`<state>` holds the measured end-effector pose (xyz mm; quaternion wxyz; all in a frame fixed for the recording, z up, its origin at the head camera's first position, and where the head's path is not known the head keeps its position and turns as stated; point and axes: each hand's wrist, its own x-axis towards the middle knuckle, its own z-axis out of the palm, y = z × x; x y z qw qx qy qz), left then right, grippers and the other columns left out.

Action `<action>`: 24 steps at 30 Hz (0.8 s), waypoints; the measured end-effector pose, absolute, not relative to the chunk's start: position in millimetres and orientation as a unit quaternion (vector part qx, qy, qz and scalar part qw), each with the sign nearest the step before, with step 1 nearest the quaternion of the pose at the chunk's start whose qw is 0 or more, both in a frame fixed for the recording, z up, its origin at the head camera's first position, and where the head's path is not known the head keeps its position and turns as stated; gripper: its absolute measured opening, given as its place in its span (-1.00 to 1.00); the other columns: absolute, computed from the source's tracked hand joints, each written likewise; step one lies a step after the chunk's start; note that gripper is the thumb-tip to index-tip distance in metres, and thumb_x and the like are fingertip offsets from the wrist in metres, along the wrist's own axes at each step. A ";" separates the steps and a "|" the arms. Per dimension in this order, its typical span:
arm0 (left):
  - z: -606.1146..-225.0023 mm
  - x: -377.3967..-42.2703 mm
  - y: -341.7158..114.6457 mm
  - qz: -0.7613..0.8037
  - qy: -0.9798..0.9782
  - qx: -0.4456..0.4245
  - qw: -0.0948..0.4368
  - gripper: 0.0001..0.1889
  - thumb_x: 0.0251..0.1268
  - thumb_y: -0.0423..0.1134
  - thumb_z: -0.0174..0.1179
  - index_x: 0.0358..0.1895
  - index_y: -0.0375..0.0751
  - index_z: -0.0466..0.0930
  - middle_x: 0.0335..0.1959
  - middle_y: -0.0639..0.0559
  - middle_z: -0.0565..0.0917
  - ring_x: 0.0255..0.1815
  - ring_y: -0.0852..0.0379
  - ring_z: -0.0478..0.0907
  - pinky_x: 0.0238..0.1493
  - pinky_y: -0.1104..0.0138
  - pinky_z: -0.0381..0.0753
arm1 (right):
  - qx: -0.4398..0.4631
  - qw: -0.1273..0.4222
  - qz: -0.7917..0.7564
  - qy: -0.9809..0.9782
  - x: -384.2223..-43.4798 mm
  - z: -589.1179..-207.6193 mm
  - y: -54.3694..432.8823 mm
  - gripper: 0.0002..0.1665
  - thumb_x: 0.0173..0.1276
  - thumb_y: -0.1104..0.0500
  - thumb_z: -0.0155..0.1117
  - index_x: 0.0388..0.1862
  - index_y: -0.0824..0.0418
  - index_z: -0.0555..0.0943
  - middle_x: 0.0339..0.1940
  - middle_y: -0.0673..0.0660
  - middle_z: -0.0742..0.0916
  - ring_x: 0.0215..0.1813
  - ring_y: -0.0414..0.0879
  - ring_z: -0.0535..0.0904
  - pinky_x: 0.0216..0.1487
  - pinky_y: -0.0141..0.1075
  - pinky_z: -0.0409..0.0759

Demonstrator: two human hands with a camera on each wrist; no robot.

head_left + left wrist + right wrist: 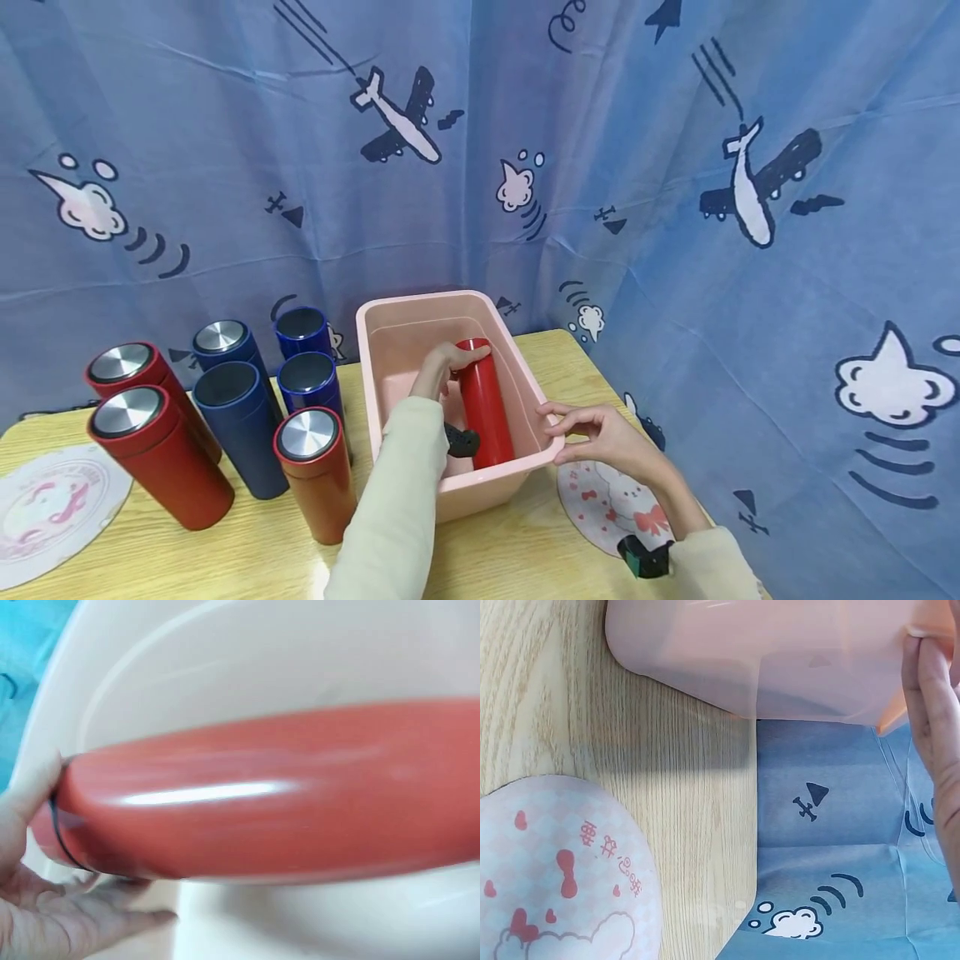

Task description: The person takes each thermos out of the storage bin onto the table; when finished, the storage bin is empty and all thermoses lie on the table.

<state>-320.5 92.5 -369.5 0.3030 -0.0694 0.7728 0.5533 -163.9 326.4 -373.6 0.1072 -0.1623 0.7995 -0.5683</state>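
A red thermos lies lengthwise along the right side of a pink plastic bin. My left hand reaches down into the bin and grips the thermos at its far end. In the left wrist view, the thumb and fingers of that hand go round the end by a dark ring, and the glossy red body stretches away to the right. My right hand pinches the bin's rim near its front right corner. The right wrist view has its fingers at the edge of the bin.
Several thermoses stand left of the bin: red, dark blue, bright blue and orange-red. Round printed mats lie at the left and at the right. A blue curtain hangs behind the wooden table.
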 end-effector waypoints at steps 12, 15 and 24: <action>-352.1 -310.9 83.0 0.563 0.790 0.003 0.242 -0.43 0.15 -0.10 0.34 0.13 -0.35 0.39 -0.04 -0.14 0.47 0.01 -0.04 0.42 -0.01 0.20 0.52 | -0.165 0.106 -0.554 0.809 -167.0 -376.3 323.5 -0.60 0.07 0.27 0.50 -0.11 0.43 0.67 0.27 0.30 0.53 0.26 -0.26 0.46 -0.02 -0.29 0.64; -342.1 -303.5 81.9 0.563 0.793 0.023 0.232 -0.50 0.13 -0.16 0.37 0.05 -0.36 0.43 -0.17 -0.10 0.48 -0.17 0.04 0.41 -0.23 0.32 0.51 | -0.165 0.109 -0.554 0.809 -167.3 -376.6 323.2 -0.59 0.08 0.27 0.49 -0.09 0.43 0.66 0.28 0.30 0.53 0.25 -0.26 0.46 -0.03 -0.27 0.64; -319.5 -281.8 73.3 0.482 0.845 0.122 0.196 -0.59 0.09 -0.16 0.41 -0.10 -0.34 0.52 -0.37 -0.04 0.50 -0.38 0.13 0.36 -0.47 0.40 0.36 | -0.163 0.095 -0.553 0.812 -168.0 -375.3 325.4 -0.61 0.08 0.27 0.49 -0.10 0.41 0.68 0.25 0.22 0.57 0.21 -0.39 0.46 -0.02 -0.30 0.63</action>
